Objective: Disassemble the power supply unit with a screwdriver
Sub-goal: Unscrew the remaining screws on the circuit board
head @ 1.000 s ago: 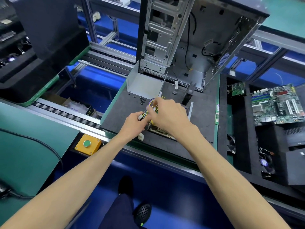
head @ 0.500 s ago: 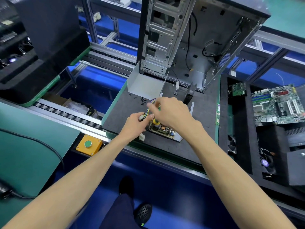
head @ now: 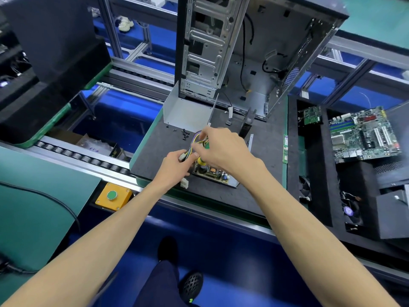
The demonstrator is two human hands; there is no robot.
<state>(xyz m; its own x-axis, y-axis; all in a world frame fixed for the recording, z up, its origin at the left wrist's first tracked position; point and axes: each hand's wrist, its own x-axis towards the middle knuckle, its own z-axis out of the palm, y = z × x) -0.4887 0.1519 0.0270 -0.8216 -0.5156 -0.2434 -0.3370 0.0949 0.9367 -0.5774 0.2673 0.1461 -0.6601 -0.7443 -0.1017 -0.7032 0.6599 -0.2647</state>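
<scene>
While both arms reach forward over the grey work mat (head: 254,196), the hands meet near its middle, right above the power supply board (head: 212,172). The board lies flat on the mat in its shallow metal tray, and most of it is hidden under the right hand (head: 223,149). The left hand (head: 174,165) sits at nine o'clock from the board, its fingers curled round a bundle of coloured wires (head: 194,140) and a white plug at their end. A second white plug (head: 184,183) hangs just below that hand, at the near edge of the mat. The right hand hovers over the wire loop with its fingers bent down among the wires; whether it pinches them or only touches them cannot be told, since the fingertips are blurred.

At twelve o'clock from the hands stands an open metal cover (head: 186,111), and behind it an emptied computer case (head: 243,52) is upright. A small heap of black screws (head: 184,134) lies on the mat at eleven o'clock. At three o'clock, well apart, a green motherboard (head: 363,136) rests in a black foam tray (head: 314,173). At eight o'clock a yellow box with a green button (head: 112,195) is fixed beside the roller track (head: 77,157).
</scene>
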